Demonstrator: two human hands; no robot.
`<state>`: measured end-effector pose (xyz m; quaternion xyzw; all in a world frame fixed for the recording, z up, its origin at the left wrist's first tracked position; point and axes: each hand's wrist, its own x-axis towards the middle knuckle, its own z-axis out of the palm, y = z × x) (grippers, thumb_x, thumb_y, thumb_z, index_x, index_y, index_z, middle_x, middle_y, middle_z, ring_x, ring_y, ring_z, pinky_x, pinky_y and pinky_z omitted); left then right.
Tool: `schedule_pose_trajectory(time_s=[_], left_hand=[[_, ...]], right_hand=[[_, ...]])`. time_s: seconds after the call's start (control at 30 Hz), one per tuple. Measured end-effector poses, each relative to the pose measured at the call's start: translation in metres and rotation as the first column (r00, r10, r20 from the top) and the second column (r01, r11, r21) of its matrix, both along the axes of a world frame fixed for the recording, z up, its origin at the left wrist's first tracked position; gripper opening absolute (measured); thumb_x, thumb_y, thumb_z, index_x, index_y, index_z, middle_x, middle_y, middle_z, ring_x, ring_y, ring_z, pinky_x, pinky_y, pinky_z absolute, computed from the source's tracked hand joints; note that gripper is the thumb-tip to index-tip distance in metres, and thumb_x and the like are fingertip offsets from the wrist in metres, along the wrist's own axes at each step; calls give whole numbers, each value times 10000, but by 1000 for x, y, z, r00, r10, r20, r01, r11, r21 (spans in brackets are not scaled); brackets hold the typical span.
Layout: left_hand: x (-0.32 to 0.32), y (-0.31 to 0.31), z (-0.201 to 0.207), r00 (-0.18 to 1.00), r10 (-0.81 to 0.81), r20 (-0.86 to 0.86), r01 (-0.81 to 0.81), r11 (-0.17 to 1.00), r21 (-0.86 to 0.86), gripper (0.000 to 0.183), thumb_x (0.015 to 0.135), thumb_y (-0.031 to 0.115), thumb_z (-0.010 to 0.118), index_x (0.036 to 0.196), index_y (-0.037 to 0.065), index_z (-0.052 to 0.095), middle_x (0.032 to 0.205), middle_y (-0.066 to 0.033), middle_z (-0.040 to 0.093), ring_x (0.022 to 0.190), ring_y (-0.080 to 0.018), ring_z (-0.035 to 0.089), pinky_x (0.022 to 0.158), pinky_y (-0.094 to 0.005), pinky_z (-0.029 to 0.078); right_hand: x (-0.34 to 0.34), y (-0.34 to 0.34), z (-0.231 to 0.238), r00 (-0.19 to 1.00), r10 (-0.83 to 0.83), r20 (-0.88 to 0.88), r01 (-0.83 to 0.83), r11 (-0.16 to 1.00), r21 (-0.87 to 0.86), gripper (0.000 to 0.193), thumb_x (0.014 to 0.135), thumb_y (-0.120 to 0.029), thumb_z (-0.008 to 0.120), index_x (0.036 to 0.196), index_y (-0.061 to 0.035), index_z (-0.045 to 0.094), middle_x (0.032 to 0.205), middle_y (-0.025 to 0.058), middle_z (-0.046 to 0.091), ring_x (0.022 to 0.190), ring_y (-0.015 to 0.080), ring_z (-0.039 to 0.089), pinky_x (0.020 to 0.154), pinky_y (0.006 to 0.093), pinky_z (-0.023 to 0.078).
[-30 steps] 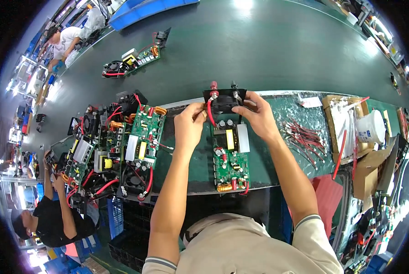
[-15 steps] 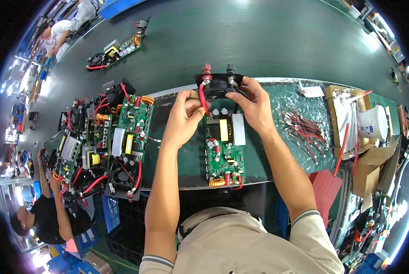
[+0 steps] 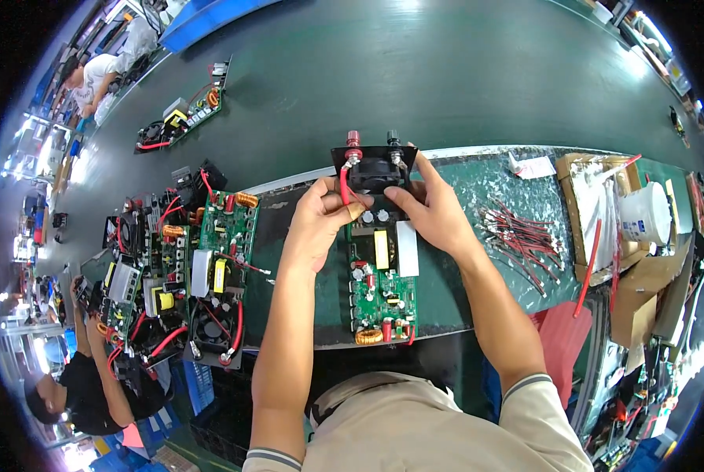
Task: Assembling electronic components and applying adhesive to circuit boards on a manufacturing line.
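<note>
A black fan panel (image 3: 373,172) stands at the far end of a green circuit board (image 3: 401,304), with a red terminal post (image 3: 353,141) and a black one (image 3: 393,140) along its top. My left hand (image 3: 311,230) is closed by the panel's lower left corner, fingers pinching the thick red cable (image 3: 344,186) that drops from the red post. Around the panel's right side my right hand (image 3: 438,211) is wrapped, thumb at the lower edge. The board lies flat on the bench below both hands, bearing a yellow-wrapped transformer (image 3: 381,250) and a pale heat sink (image 3: 407,248).
Several similar fan-and-board assemblies (image 3: 226,252) crowd the bench at left; another assembly (image 3: 185,114) lies on the green belt (image 3: 328,71). At right are a bundle of red and black wires (image 3: 525,244), a cardboard box (image 3: 576,216) and a white tub (image 3: 645,212). A co-worker (image 3: 92,385) handles assemblies at lower left.
The view has shifted slightly, so the bench and board appear lower. Both hands keep their holds; the panel sits a little lower in the picture. The assembly on the belt appears farther left.
</note>
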<state>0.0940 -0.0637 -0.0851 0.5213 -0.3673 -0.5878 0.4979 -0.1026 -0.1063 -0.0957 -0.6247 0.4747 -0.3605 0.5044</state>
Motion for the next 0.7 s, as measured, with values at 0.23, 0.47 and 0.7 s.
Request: schedule_pose_trajectory(time_s=[0.23,0.47,0.7], left_hand=[[-22,-6,4,949,163,271,-164,986,-20,338,814,37,782,1052,-15,547,877,-93,723,810,-119,672,756,-263,522],[-37,-7,-5,862,286,418,-266,958,-106,366,809,69,770,1072,-9,528,783,-63,687,719,-104,621,711,-280,499],[-32,-2,4,905,208,371,-190,978,-84,373,844,81,738,1139,-12,531,840,-79,713,756,-112,644,746,-292,503]], right_hand=[[-2,-2,3,992,104,78,-109,992,66,696,894,-62,657,1488,5,302,909,143,707,812,151,650,748,301,509],[-14,-15,6,916,218,338,-305,924,231,664,897,23,637,1479,-1,319,1116,149,682,1024,154,634,913,322,504],[1,-10,5,969,119,217,-147,982,120,601,836,51,677,1381,29,423,1016,148,701,887,175,679,761,332,559]])
